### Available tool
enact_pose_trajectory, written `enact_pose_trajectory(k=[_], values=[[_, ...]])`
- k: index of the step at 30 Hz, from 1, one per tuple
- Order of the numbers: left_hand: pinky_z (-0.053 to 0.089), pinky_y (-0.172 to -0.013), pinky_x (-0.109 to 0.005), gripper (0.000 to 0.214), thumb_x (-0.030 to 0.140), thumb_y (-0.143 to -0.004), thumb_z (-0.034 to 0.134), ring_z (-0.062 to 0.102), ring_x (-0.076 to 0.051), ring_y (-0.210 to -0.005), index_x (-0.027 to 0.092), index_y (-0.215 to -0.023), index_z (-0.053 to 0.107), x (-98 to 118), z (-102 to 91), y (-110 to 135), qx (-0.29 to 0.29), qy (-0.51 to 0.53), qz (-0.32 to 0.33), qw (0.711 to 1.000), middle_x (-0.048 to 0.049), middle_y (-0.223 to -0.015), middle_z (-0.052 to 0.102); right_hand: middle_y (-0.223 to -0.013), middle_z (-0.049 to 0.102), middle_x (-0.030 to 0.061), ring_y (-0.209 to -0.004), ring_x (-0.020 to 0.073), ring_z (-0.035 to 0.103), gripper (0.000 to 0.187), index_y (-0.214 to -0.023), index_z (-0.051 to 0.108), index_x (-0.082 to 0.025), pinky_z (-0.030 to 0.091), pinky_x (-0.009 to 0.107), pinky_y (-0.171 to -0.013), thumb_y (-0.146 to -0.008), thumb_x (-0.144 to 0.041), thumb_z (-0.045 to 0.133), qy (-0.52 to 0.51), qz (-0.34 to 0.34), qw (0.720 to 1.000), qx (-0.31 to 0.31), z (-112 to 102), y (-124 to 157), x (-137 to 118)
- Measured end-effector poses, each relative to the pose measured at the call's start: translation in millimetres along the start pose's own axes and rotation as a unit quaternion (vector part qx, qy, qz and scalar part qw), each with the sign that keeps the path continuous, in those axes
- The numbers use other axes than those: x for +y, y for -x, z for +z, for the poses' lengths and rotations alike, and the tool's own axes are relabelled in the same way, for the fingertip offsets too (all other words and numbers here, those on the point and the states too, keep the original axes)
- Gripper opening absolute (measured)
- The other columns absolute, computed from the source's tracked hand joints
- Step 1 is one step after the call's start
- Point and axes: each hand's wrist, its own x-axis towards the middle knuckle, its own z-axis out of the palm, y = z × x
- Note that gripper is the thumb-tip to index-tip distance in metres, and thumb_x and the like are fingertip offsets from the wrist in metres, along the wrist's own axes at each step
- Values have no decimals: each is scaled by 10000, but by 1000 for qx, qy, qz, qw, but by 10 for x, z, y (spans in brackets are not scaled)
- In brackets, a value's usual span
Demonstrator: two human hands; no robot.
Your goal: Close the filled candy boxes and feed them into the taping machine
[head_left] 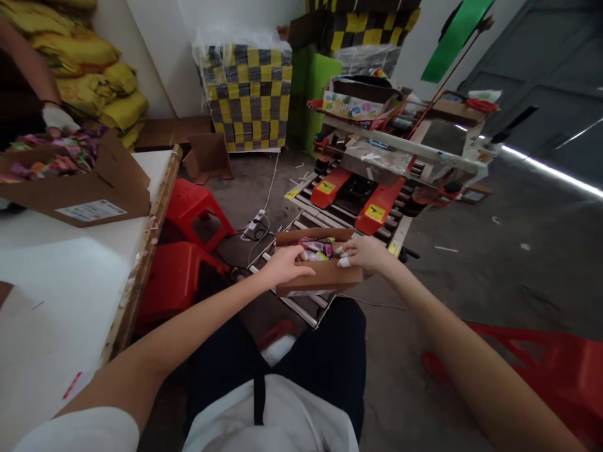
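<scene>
An open cardboard box point(325, 274) sits at the near end of a roller conveyor, with small candy packets point(320, 248) in purple, pink and green wrappers inside it. My left hand point(288, 265) grips the box at its left end, fingers reaching inside and thumb lying over the near flap. At the right end, my right hand point(363, 253) bends its fingers over the box edge. White tape wraps some of its fingertips. A pale label shows partly on the box's near side.
The roller conveyor point(301, 310) leads to an orange-armed sealing machine point(372, 163). Red stools point(176, 276) stand between it and a white table point(56, 301). On that table, a co-worker's gloved hand point(60, 119) is at a larger candy-filled box point(108, 188). Another red stool point(551, 364) is at right.
</scene>
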Motion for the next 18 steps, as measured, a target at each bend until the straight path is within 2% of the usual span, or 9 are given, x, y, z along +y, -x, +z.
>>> enact_pose_trajectory(k=[3,5,7,9,10,11,13,15,18], values=[[441,-868,-367,483,438,-663,779,582,-253,-978,167,-1008,579,82,157,151,130,-104,-11,986,-94,-1046,616,-933,692,80,-888,263,635,435,-1047,629,-169,482,335,-740,-638,-251,756,43,22,997,52,76,1,-105],[328,-1039,-483,597,406,-681,772,475,-320,-1204,172,-1175,532,131,245,229,187,-177,1,966,-160,-1241,548,-1095,640,139,-1005,294,594,563,-1174,542,-137,466,364,-808,-653,-209,742,78,3,993,88,149,22,-145],[206,-1113,-536,769,400,-693,763,308,-345,-1353,171,-1338,413,167,276,244,209,-217,3,954,-202,-1416,396,-1209,580,153,-1089,283,554,583,-1246,481,-127,448,360,-874,-701,-158,687,110,-50,987,102,208,48,-152],[136,-1135,-557,942,430,-682,763,165,-362,-1414,153,-1436,271,189,237,188,197,-237,-3,951,-217,-1508,234,-1262,550,148,-1134,274,525,541,-1272,469,-129,431,362,-919,-750,-115,609,135,-110,980,93,232,67,-142],[118,-1137,-562,1014,457,-662,771,137,-375,-1418,137,-1454,225,196,195,141,183,-242,-6,953,-223,-1516,206,-1275,544,148,-1143,277,517,516,-1278,474,-129,429,369,-924,-771,-99,567,144,-130,978,79,230,70,-140],[109,-1138,-562,1073,489,-635,780,148,-388,-1410,117,-1460,204,200,145,87,166,-245,-7,955,-232,-1505,222,-1285,539,151,-1142,285,513,491,-1280,484,-126,430,379,-917,-792,-88,523,158,-145,975,65,223,69,-145],[136,-1130,-549,1151,546,-561,804,279,-406,-1339,70,-1440,232,209,42,-21,135,-249,0,959,-250,-1412,354,-1274,546,171,-1104,299,523,454,-1267,515,-98,433,391,-889,-821,-65,436,186,-157,969,40,204,53,-183],[244,-1078,-522,1175,581,-474,828,432,-395,-1183,28,-1379,321,221,-37,-101,115,-264,6,958,-234,-1242,483,-1189,593,194,-1036,300,538,422,-1206,575,-68,436,387,-848,-837,-52,371,203,-149,967,26,199,20,-253],[389,-923,-456,1128,600,-388,845,498,-355,-1002,26,-1264,425,234,-91,-150,105,-293,10,950,-191,-1088,525,-1006,652,221,-1022,320,518,363,-1030,679,-71,446,380,-780,-850,-79,364,199,-130,971,34,229,-63,-385]])
